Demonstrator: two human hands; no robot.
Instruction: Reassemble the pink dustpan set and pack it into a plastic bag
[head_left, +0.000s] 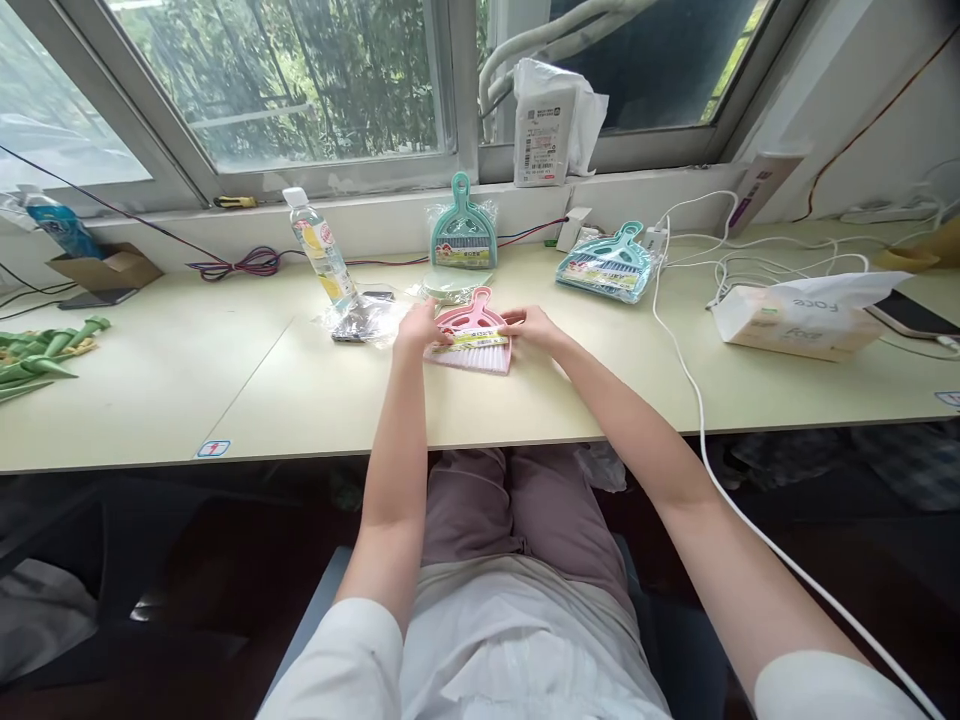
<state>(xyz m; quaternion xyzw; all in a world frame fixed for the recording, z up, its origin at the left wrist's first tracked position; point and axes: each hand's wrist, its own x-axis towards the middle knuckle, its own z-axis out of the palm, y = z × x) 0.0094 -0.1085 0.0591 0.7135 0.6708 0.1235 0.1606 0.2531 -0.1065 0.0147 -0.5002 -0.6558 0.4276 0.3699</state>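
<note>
A pink mini dustpan and brush set (480,360) with white bristles and a printed label band is between my hands, just over the table. My left hand (420,326) grips its left edge, thumb on the front. On the right edge, my right hand (535,328) pinches it, fingers partly behind. A green round item (455,285), perhaps a lid or dish, lies just behind. A teal dustpan and brush set (463,235) in clear wrap leans against the wall, and another teal set (607,265) lies to the right.
A clear bottle (321,247) and crumpled plastic wrap (375,318) over a dark flat object are left of my hands. A tissue pack (795,318) and white cables (694,370) are at right. Woven green leaves (45,350) lie far left. The table's front edge (517,445) is before my lap.
</note>
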